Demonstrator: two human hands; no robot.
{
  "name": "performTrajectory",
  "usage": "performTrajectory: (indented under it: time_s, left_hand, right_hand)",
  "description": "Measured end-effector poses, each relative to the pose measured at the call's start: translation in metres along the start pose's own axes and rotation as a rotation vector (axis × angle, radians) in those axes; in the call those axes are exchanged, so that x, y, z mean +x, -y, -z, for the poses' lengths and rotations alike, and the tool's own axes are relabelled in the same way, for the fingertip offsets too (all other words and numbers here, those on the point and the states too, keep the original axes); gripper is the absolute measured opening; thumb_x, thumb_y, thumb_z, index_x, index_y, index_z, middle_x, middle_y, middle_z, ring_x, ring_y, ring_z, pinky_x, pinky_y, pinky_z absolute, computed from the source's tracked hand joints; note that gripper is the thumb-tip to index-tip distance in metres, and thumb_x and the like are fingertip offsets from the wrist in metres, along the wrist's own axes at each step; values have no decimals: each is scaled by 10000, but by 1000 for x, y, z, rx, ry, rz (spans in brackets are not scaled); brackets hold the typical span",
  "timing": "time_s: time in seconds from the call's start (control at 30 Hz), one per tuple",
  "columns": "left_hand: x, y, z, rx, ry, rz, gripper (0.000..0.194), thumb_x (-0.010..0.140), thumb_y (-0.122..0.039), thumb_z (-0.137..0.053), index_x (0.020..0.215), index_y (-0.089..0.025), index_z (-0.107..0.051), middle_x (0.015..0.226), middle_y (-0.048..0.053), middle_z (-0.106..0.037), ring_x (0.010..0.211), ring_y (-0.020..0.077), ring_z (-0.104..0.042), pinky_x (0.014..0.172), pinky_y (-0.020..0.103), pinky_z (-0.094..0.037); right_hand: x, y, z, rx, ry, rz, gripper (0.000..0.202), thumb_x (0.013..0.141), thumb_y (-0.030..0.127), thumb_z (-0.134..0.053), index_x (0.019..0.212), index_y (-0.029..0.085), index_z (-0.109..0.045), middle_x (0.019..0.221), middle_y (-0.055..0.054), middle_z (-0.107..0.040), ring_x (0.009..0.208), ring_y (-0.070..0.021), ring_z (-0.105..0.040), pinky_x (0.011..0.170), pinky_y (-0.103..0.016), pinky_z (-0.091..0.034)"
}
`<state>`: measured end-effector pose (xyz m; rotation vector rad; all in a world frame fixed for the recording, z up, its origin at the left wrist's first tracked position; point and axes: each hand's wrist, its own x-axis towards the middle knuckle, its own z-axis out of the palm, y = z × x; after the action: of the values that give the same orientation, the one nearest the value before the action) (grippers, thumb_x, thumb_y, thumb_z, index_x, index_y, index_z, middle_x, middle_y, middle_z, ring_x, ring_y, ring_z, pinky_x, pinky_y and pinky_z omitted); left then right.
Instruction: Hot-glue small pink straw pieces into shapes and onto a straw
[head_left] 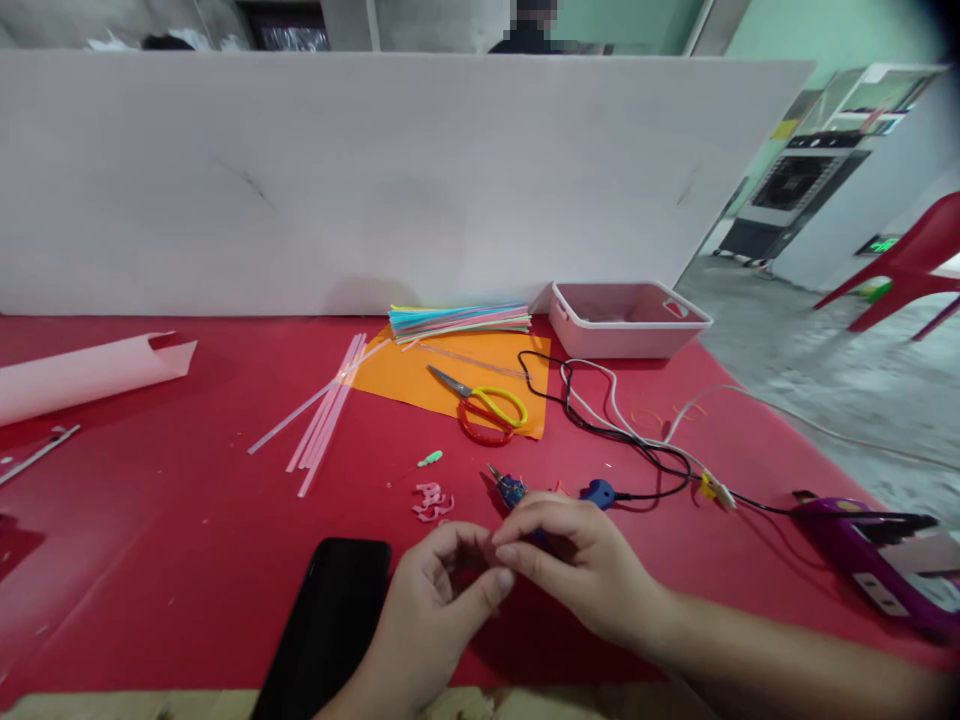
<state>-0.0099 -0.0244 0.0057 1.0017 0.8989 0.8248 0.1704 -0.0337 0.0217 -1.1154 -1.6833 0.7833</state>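
Note:
My left hand [439, 600] and my right hand [581, 565] meet fingertip to fingertip low over the red table, both closed in a pinch. Whatever lies between the fingers is too small or hidden to make out. Just behind my right hand is a blue glue gun [600, 494] with a black cord, partly covered by the hand; its metal nozzle points left. Several curled pink pieces [431, 503] lie beyond my left hand. A small tool with a green handle [430, 459] and a thin needle rests behind them. Beside my left wrist lies a black phone [330, 610].
Scissors [491, 412] lie on an orange sheet [412, 380], with colourful strips [457, 320] behind. Pink strips [330, 415] and rolled pink paper [90, 375] lie left. A pink bin [622, 340], cables [652, 445] and purple power strip [877, 565] occupy the right. A white panel [375, 180] stands behind.

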Motion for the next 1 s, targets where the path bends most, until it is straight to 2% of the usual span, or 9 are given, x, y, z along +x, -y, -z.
performTrajectory:
  time_s: [0.17,0.3,0.47,0.6,0.7,0.8,0.87,0.93,1.0]
  left_hand:
    - [-1,1,-5,50,-65,1,226,771,-320,-836,847,-156,-701,772,6,-687,600,95,-590,564,211,-517]
    - [-1,-7,-9,74,-115,4,265,766,-295,-820,986,-189,-716,869,45,-734,732,157,-674,585,228,-561]
    - [5,-12,-3,408,-10,-110,147,830,-315,-732,812,-172,-758,732,50,-717,600,132,-630,571,227,-542]
    - [4,-9,-1,557,14,-250,161,872,-289,-661,808,-175,-754,740,50,-734,624,134,-649,575,209,-521]
    - [1,-6,-2,553,17,-252,164,895,-274,-626,833,-176,-743,771,51,-740,656,138,-662,597,212,-523]
    - [1,-7,-2,475,-34,-150,156,896,-296,-631,867,-181,-733,745,37,-715,617,131,-625,562,212,-502]
    - [3,-8,-1,398,-75,-73,165,898,-326,-640,872,-184,-719,740,26,-701,586,119,-601,545,210,-490]
    - [6,-8,1,323,-116,-17,198,916,-353,-630,840,-181,-693,745,15,-683,562,101,-588,543,206,-485]
    - [8,-7,4,266,-143,13,242,934,-371,-612,803,-174,-663,721,-7,-641,524,81,-565,526,198,-468]
  right_hand:
    - [-13,-3,3,43,8,-110,126,921,274,-638,876,190,-721,781,-30,-766,698,-124,-720,658,-201,-578]
    - [-13,-5,6,81,19,-112,142,930,269,-626,859,187,-718,776,-29,-754,698,-118,-704,651,-192,-573]
    - [-15,-8,4,162,-16,-55,118,922,259,-665,860,201,-747,783,-25,-744,715,-103,-694,677,-181,-572]
    - [-17,-12,9,142,37,-65,111,918,248,-678,857,211,-764,781,-24,-748,724,-107,-707,681,-188,-579]
    - [-14,-17,31,-45,84,-20,141,941,202,-622,983,242,-750,879,-21,-776,803,-117,-733,754,-210,-596]
    - [-10,-27,64,-397,92,85,360,893,100,-564,1207,255,-651,1088,-50,-753,979,-152,-721,906,-285,-594]
    - [-10,-34,80,-571,249,84,542,781,31,-530,1271,252,-603,1241,-81,-691,1155,-215,-665,1028,-393,-556]
    - [-13,-41,86,-688,355,37,683,677,5,-511,1315,243,-562,1321,-105,-633,1224,-262,-617,1065,-467,-530]
    - [-16,-48,82,-751,390,3,693,662,-2,-481,1308,237,-556,1285,-109,-636,1186,-275,-613,1038,-495,-533]
